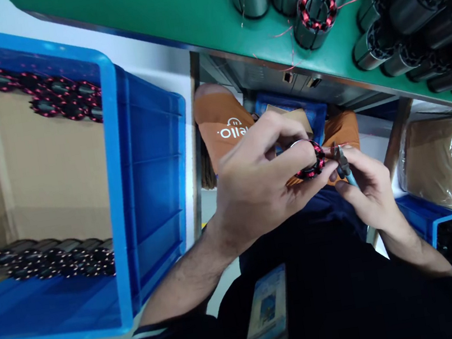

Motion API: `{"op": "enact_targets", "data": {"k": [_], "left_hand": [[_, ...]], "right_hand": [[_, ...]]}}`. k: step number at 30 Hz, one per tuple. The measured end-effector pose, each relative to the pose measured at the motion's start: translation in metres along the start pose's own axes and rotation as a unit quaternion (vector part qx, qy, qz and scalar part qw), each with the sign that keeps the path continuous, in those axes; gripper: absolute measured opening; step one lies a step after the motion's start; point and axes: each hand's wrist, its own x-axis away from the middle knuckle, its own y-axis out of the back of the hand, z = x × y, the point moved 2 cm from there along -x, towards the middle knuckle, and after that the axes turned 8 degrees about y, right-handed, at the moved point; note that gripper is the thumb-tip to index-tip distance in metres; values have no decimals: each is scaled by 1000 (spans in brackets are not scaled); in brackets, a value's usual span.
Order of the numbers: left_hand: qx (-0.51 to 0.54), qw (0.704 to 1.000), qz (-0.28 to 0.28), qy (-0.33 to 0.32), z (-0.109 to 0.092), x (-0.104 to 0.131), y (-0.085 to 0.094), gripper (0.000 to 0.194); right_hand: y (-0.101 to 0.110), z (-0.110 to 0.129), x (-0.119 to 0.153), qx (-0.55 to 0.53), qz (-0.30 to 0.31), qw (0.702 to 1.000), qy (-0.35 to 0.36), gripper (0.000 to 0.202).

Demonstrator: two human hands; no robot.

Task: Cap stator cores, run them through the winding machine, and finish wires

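My left hand (260,173) is closed around a motor stator (313,163) wound with red wire, held above my lap. Its fingers cover much of the metal body, and the wound end faces right. In my right hand (366,185) is a pair of small cutting pliers (343,166) with light blue handles. The jaws point up beside the wound end, close to my left fingertips. Whether the jaws touch a wire I cannot tell.
Wound stators (314,15) stand on the green table (134,7), with loose red wire ends at its edge. A blue crate (149,164) at left holds rows of stators on cardboard. At right are a wrapped cardboard box (432,161) and a blue bin (432,229) of black parts.
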Motion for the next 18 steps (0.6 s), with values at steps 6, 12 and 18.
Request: {"op": "enact_targets", "data": {"k": [6, 12, 18], "left_hand": [[17, 1000, -3, 18, 2, 2, -1, 23], [157, 978, 5, 135, 13, 9, -4, 29], [391, 851, 58, 345, 22, 10, -20, 40]], "right_hand": [[-6, 4, -4, 0, -28, 999, 19, 57], [-2, -5, -9, 59, -68, 995, -30, 48], [5, -5, -17, 220, -64, 971, 68, 58]]}}
